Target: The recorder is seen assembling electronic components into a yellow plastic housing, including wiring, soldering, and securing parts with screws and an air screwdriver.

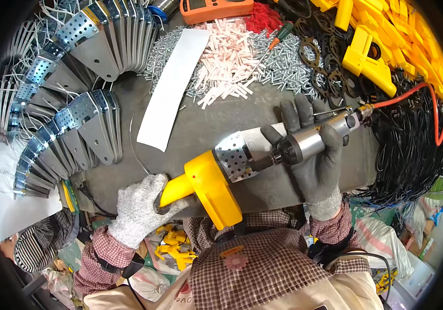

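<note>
The gloved left hand point(138, 204) grips the handle of a yellow plastic housing point(207, 178), just to its right, with a perforated metal piece point(232, 152) at the far end. The gloved right hand point(317, 168) is wrapped around a silver power driver point(312, 144), nose toward that metal. Beyond both hands, pale pink pieces point(224, 57) and screws point(281, 64) lie heaped on the worktop point(216, 116).

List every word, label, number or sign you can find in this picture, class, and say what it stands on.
Beige garment: red lettering, partly cut off; wording withheld.
Yellow-and-green strip: small print; wording withheld.
Orange patch on the checked cloth: marks too small to read.
Orange-cased device: any markings too small to read.
</note>
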